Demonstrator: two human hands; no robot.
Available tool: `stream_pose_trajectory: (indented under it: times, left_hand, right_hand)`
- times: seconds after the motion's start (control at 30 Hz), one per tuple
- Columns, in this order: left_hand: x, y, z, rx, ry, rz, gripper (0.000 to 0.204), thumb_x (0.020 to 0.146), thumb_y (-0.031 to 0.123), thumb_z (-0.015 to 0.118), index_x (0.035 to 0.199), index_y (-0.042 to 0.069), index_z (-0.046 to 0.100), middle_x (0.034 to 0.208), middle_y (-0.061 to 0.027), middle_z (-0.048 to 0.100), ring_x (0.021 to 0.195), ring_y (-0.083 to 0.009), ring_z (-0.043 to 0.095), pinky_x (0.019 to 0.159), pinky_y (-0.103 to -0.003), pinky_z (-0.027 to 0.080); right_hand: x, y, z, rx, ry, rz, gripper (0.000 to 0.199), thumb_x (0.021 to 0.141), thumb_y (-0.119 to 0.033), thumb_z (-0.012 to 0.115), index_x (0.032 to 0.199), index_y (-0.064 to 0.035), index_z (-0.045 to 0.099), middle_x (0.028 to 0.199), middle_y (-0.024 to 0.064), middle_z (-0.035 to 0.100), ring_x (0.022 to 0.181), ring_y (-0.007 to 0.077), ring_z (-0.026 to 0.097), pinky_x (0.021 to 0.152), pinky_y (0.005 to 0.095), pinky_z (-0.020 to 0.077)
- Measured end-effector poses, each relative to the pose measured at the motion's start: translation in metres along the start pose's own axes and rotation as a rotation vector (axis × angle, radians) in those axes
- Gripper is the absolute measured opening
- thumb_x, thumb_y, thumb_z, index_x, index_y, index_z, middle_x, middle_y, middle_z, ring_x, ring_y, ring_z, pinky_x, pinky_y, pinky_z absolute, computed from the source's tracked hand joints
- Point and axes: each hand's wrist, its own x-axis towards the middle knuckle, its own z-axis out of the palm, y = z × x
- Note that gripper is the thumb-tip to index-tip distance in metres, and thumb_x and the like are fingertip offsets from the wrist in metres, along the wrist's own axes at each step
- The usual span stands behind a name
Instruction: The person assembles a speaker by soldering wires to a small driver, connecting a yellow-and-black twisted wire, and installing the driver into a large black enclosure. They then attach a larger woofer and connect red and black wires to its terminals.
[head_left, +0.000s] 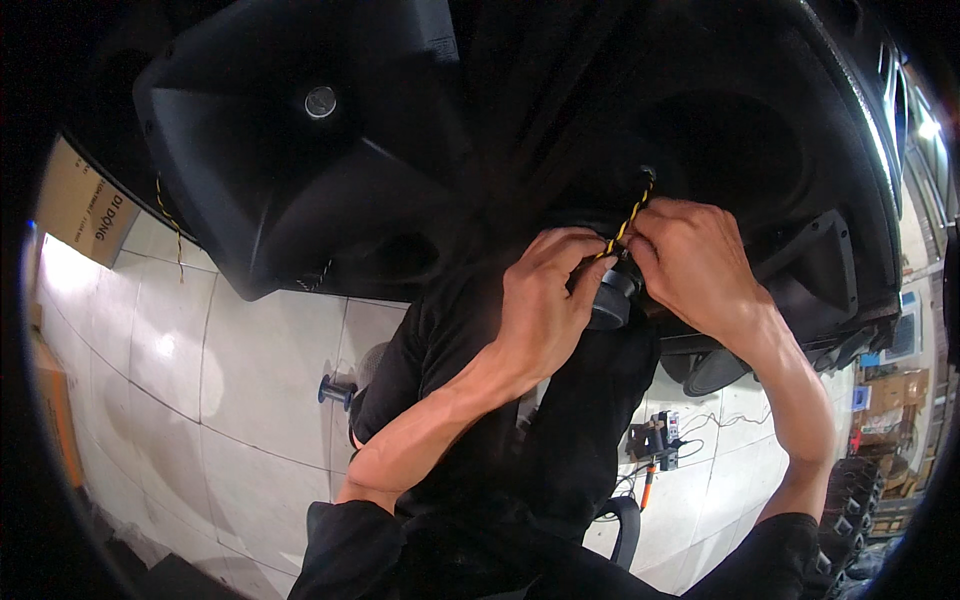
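Observation:
A twisted yellow-and-black wire (634, 212) comes out of a hole in a large black speaker cabinet (590, 130). Its lower end is pinched between the thumb and fingers of my left hand (540, 305). From the other side, my right hand (695, 262) closes its fingertips on the same wire, close to my left fingertips. Just below them is a black round speaker driver (612, 302), above my lap; its far side is hidden by my hands. Whether the wire touches a terminal there, I cannot tell.
A black horn (290, 180) with a round silver centre fills the upper left. Another yellow-and-black wire (168, 215) hangs beside it. On the tiled floor are a blue spool (336, 391), a power strip (662, 440) with cables and an orange-handled tool (648, 487). A cardboard box (88, 210) stands left.

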Motion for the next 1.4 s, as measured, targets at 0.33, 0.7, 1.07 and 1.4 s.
stream_pose_trajectory:
  times: [0.33,0.7,1.07,1.4]
  left_hand:
    - [0.002,0.001,-0.001,0.024,0.011,0.022,0.016,0.085,-0.001,0.073,0.100,-0.003,0.072,0.101,-0.0152,0.071,0.085,-0.0214,0.072,0.071,-0.029,0.057]
    - [0.001,0.002,-0.001,0.013,0.003,0.004,0.015,0.087,0.001,0.073,0.101,-0.003,0.071,0.101,-0.0145,0.071,0.083,-0.0199,0.071,0.066,-0.028,0.056]
    - [0.001,0.001,0.001,0.021,0.021,0.023,0.015,0.086,0.000,0.073,0.100,-0.003,0.071,0.102,-0.0152,0.070,0.085,-0.0223,0.071,0.066,-0.029,0.056]
    - [0.001,0.000,0.003,0.009,0.025,0.006,0.014,0.086,-0.001,0.072,0.100,-0.003,0.071,0.104,-0.0147,0.070,0.085,-0.0223,0.071,0.065,-0.029,0.057]
  right_hand:
    - [-0.010,0.016,-0.011,0.204,0.210,-0.132,0.013,0.084,-0.006,0.068,0.095,-0.0011,0.072,0.093,0.0129,0.066,0.083,0.0286,0.066,0.070,0.0391,0.0538]
    - [-0.004,0.040,0.003,-0.211,0.148,-0.561,0.022,0.076,-0.007,0.068,0.097,-0.0052,0.073,0.103,0.0057,0.061,0.097,0.0197,0.058,0.071,0.0319,0.0560]
    - [-0.011,0.002,0.004,-0.235,0.007,-0.184,0.021,0.073,0.001,0.064,0.093,0.0065,0.066,0.099,0.0175,0.060,0.099,0.0295,0.059,0.086,0.0408,0.0495]
    - [-0.008,-0.017,0.007,0.008,-0.024,0.221,0.018,0.089,-0.008,0.057,0.087,0.0074,0.067,0.093,0.0236,0.064,0.090,0.0397,0.064,0.082,0.0487,0.0495]
